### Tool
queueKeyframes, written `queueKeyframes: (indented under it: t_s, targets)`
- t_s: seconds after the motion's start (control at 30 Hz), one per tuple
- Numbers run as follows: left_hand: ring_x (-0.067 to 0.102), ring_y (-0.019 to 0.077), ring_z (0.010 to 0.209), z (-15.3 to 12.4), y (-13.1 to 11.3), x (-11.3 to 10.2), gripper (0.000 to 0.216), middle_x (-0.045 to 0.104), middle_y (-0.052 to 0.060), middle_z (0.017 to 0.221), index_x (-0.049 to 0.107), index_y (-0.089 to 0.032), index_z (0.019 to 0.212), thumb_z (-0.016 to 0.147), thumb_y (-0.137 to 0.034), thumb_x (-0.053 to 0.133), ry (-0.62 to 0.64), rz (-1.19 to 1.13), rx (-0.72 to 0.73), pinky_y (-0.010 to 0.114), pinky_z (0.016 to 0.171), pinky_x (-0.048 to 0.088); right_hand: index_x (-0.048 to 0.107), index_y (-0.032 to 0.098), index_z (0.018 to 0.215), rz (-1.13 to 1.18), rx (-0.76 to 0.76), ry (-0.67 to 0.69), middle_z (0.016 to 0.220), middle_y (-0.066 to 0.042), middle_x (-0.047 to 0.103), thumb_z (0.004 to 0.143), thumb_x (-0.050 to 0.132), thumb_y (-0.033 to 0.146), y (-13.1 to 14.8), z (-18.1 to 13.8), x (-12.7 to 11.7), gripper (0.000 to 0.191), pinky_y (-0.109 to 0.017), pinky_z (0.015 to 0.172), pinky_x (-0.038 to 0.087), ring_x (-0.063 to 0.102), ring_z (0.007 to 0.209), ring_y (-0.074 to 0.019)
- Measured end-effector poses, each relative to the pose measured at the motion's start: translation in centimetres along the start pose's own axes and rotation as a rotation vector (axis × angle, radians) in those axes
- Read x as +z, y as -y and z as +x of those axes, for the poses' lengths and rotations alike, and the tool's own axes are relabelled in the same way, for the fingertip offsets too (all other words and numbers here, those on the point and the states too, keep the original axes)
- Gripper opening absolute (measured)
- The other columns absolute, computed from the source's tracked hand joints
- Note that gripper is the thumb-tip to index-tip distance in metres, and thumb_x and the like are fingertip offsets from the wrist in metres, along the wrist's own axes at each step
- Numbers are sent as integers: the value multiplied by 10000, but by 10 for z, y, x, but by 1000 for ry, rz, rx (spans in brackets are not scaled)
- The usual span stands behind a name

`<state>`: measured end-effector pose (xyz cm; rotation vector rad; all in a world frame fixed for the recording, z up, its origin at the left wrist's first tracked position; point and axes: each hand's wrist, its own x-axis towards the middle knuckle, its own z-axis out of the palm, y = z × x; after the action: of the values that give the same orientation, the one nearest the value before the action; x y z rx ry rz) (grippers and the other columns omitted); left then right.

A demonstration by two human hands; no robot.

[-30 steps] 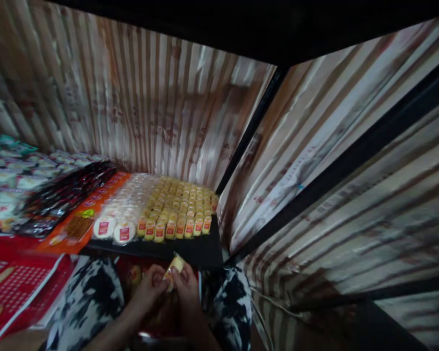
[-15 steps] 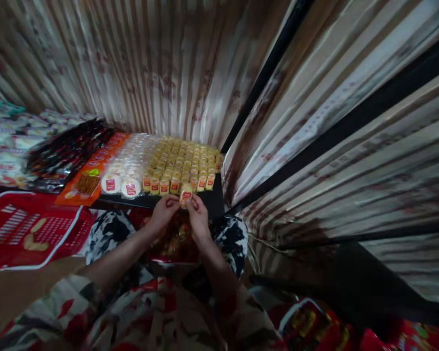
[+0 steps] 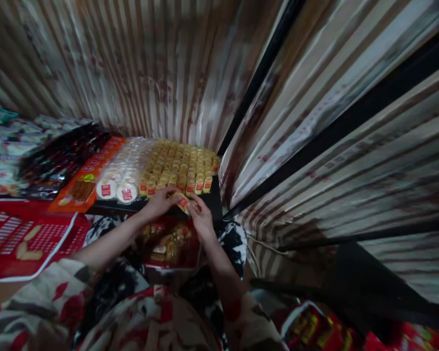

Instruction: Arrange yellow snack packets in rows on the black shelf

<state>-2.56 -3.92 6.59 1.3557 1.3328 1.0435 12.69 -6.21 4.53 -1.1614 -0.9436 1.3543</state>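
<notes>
Both hands pinch one small yellow snack packet (image 3: 183, 204) with a red label, tilted, above the shelf's front edge. My left hand (image 3: 162, 201) is closed on its upper left end, and my right hand (image 3: 202, 214) grips its lower right end. Just behind them, rows of similar yellow packets (image 3: 183, 163) stand close together on the black shelf (image 3: 215, 197). Below my hands, a red basket (image 3: 171, 266) at my lap contains several more yellow packets (image 3: 166, 246).
Left of the yellow rows lie round white packets (image 3: 127, 192), an orange snack bag (image 3: 81, 187), dark glossy packs (image 3: 54, 168) and white packs (image 3: 2, 168). A red basket (image 3: 64, 243) with a few yellow packets is at left. Black poles (image 3: 263, 78) and a pleated curtain (image 3: 161, 73) enclose the shelf.
The packet in my hands has turned from upright to tilted. My left hand has risen slightly and shifted left, and more of the basket at my lap shows.
</notes>
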Motion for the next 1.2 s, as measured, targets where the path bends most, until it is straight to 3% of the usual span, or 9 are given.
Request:
queueKeyframes:
  t_s: [0.1, 0.17, 0.3, 0.5, 0.63, 0.8, 0.9, 1.0, 1.2]
  targets:
    - [547, 110, 552, -8, 1, 6, 282, 573, -25, 667, 564, -156, 792, 636, -369, 663, -157, -196, -127, 244, 539, 466, 579, 191, 1092, 53, 6, -92, 896, -18, 647, 589, 737, 371, 3, 4, 3, 557, -270, 743, 493, 606, 757, -128]
    - [558, 101, 543, -15, -2, 12, 282, 559, -40, 654, 511, -162, 778, 630, -342, 670, -244, -351, -203, 259, 574, 493, 568, 187, 1081, 90, 7, -112, 901, -24, 645, 577, 746, 363, 0, 4, 8, 562, -274, 765, 487, 606, 788, -130]
    - [573, 107, 561, -24, -5, 26, 281, 545, -55, 604, 471, -175, 742, 622, -321, 680, -285, -486, -278, 275, 614, 506, 586, 178, 959, 159, -15, -107, 803, 0, 649, 593, 728, 367, -11, 4, 17, 435, -262, 752, 480, 606, 753, -123]
    - [535, 115, 557, -22, 4, 20, 287, 583, -27, 582, 576, -147, 718, 581, -376, 682, -110, -155, -219, 236, 569, 426, 616, 169, 955, 149, 19, -168, 809, -8, 679, 630, 701, 368, -11, 7, 9, 390, -229, 655, 482, 605, 683, -115]
    - [544, 120, 602, -16, 4, 10, 404, 642, 15, 780, 625, -152, 892, 580, -400, 690, -124, -20, -92, 250, 607, 432, 646, 187, 982, 108, -26, -60, 877, -19, 700, 655, 676, 363, -5, 6, 8, 373, -274, 749, 498, 632, 775, -147]
    - [565, 144, 691, -7, 1, 10, 369, 635, 19, 803, 620, -163, 927, 639, -390, 661, 61, -27, 40, 243, 636, 441, 679, 207, 948, 35, -57, 60, 865, -13, 711, 639, 688, 356, -7, 5, 10, 343, -314, 800, 509, 645, 789, -163]
    - [531, 133, 629, 0, -5, 14, 295, 586, -15, 693, 608, -167, 807, 611, -379, 670, -16, 38, 9, 230, 594, 413, 672, 194, 967, -2, -67, -25, 869, -28, 712, 646, 687, 371, -9, 10, 8, 367, -312, 798, 511, 647, 790, -165]
    - [493, 118, 573, 12, -17, 21, 235, 537, -43, 626, 576, -182, 758, 611, -345, 661, -80, 84, 16, 222, 563, 385, 650, 190, 1038, -59, -144, -118, 1014, -51, 692, 730, 612, 415, -8, 17, 4, 383, -327, 901, 462, 622, 932, -176]
    - [490, 124, 553, 49, -38, 40, 391, 560, -27, 660, 562, -165, 1053, 683, -284, 609, -180, 143, 103, 242, 564, 385, 558, 180, 1212, -278, -236, -254, 1289, -71, 541, 850, 443, 418, 5, 29, -7, 448, -342, 1066, 290, 467, 1205, -181]
